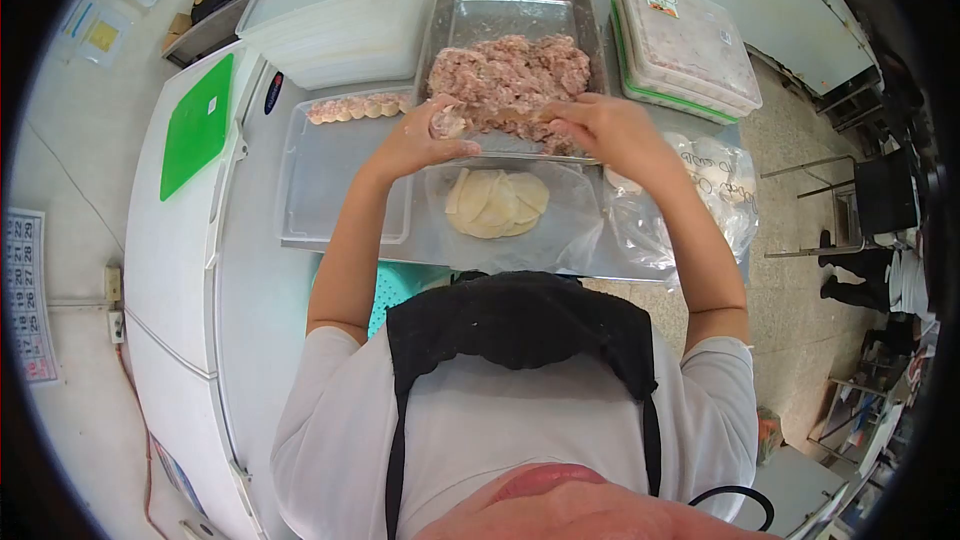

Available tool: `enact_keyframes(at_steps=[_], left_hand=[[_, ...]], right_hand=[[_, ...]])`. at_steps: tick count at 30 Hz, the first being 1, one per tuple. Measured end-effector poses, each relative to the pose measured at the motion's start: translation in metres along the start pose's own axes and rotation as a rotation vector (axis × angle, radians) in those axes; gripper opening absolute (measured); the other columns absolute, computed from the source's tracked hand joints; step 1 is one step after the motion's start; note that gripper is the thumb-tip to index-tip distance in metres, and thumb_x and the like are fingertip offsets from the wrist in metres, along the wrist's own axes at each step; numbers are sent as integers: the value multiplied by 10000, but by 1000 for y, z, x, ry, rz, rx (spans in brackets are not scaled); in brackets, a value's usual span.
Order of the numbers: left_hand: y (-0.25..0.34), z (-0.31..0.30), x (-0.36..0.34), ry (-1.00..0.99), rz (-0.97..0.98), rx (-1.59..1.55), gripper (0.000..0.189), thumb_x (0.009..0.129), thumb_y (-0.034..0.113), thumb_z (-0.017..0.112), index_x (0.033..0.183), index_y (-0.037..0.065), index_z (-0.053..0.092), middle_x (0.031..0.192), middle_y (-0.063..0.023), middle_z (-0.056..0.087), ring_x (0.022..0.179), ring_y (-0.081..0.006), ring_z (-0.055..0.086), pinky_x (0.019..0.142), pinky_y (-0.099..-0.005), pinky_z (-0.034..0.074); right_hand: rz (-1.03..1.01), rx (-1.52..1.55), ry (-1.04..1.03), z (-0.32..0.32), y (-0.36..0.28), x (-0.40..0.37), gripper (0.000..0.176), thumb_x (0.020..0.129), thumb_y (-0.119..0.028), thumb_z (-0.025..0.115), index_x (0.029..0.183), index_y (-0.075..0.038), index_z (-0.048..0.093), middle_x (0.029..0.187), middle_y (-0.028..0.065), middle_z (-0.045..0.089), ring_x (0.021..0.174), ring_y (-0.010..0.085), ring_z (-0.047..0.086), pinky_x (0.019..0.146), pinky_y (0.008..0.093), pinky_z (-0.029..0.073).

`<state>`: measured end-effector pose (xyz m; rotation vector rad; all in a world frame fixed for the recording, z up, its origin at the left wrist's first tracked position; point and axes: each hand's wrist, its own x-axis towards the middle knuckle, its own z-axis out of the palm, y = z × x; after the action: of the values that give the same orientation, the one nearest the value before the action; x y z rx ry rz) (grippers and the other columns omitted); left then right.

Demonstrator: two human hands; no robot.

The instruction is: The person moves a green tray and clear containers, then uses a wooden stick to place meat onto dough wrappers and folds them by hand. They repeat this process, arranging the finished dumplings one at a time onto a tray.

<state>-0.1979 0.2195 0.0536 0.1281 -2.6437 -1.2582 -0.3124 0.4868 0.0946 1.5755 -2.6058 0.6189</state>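
Note:
My left hand (410, 147) is curled around a dumpling (448, 123), its pale wrapper cupped by the fingers at the tray's near-left corner. Ground meat filling (510, 75) is heaped in a deep metal tray (500, 12). Over the near right part of that tray, my right hand (612, 132) has its fingers closed and pointing into the meat; what they grip is too hidden to name. A fanned stack of round dough wrappers (497, 204) lies on a plastic sheet (572, 225) just below the tray. Left of it, a clear plastic container (340, 190) has a row of filled dumplings (358, 108) along its far edge.
Stacked plastic containers (335, 15) stand at the back left. Lidded boxes (690, 45) sit at the back right. A plastic bag with wrappers (700, 190) lies by my right forearm. A teal basket (400, 285) shows below the table edge. A white appliance (260, 290) is to the left.

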Motion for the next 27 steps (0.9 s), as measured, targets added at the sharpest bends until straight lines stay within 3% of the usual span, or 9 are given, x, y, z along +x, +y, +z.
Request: enact_keyframes(at_steps=[5,7,9,11,13,17,21,24,27], left_hand=[[-17,-45,-14,-156,-25,-211,436,712,284,822,1018,41,629,965,-57,652,898,-149,586,812,-290,462],[-30,-58,-21,-154,-7,-234,441,711,279,825,1023,42,622,948,-46,646,886,-131,575,801,-270,458],[-40,-72,-28,-157,-311,-120,458,696,279,832,1027,41,625,913,-38,650,845,-120,572,775,-262,462],[-88,-86,-36,-163,-229,-181,451,696,269,826,1032,41,629,908,-41,655,845,-129,584,770,-279,470],[-143,-104,-44,-174,-142,-241,444,697,258,819,1037,40,632,902,-44,661,844,-138,596,765,-297,478],[-223,-151,-46,71,-179,152,404,740,203,742,1097,51,629,975,-130,660,891,-232,631,797,-336,491],[-293,-174,-21,300,-178,643,423,791,195,665,1188,70,588,1087,-198,620,973,-334,615,846,-408,497],[-310,-175,0,416,-139,633,499,821,210,647,1283,85,506,1090,-194,615,1010,-350,602,844,-452,493],[-288,-175,13,329,-210,699,576,835,175,640,1361,100,417,1107,-201,609,1025,-354,602,842,-440,497]], right_hand=[[-116,280,71,16,-61,21,281,948,-302,511,1157,-150,622,888,159,657,870,354,624,752,434,497],[2,359,-84,53,-79,28,287,957,-293,496,1131,-109,631,947,178,660,906,367,620,774,441,492],[6,315,-62,68,-80,35,290,959,-283,497,1129,-92,633,961,180,661,912,368,620,783,440,490],[15,279,-44,73,-79,36,293,960,-274,498,1127,-74,634,975,181,662,917,369,619,793,438,489],[168,375,-41,70,-78,33,298,945,-234,567,1148,-23,623,1016,175,672,929,292,643,824,354,486],[208,448,142,86,-64,7,312,948,-226,588,1163,-3,618,913,95,676,828,178,619,755,299,478],[556,644,163,84,-73,-12,337,933,-229,613,1178,3,623,855,50,645,768,136,574,694,277,460],[670,700,219,81,-85,-19,343,933,-241,621,1179,-2,630,801,-12,579,701,76,492,632,228,421],[710,731,269,78,-96,-22,347,932,-248,626,1182,-8,632,765,-37,541,646,50,445,565,204,378]])
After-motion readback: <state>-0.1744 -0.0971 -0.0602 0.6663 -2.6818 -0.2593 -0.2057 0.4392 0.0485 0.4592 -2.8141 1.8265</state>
